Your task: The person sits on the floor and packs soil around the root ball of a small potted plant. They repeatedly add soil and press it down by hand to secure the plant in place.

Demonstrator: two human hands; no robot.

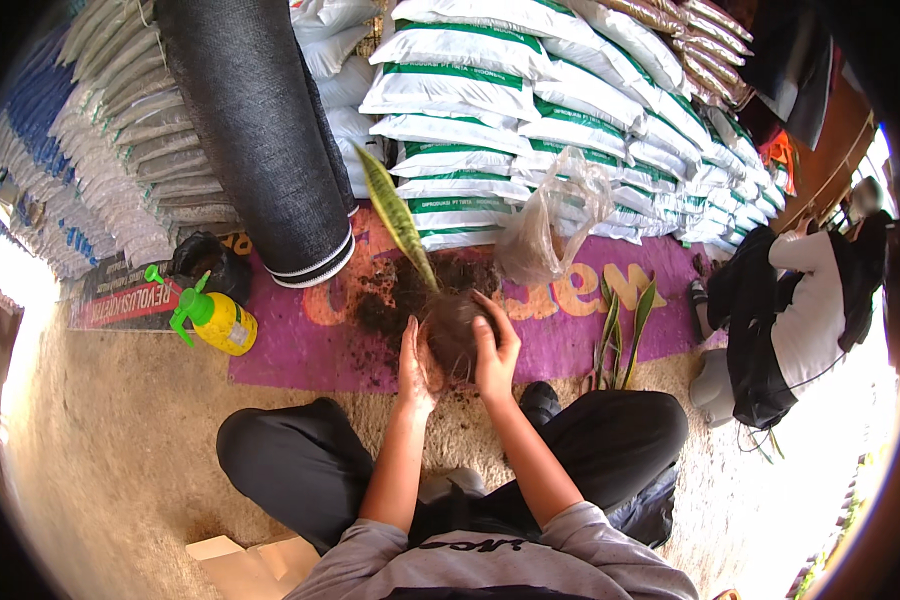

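Between my two hands is a dark round root ball (454,328), with a single snake plant leaf (398,212), green with yellow edges, slanting up and left from it. My left hand (417,362) cups the ball's left side, its palm smeared with soil. Curled over the right side is my right hand (496,346), thumb and fingers pressed on it. Loose dark soil (395,300) lies spread on the purple banner (290,365) beneath and behind the ball.
A yellow spray bottle (228,325) with a green head stands left, near a black bag (215,265). A clear plastic bag (545,240) sits behind my hands. More snake plants (618,340) are at right. Stacked white sacks (460,95) and a black roll (260,140) rise behind. Another person (810,300) crouches right.
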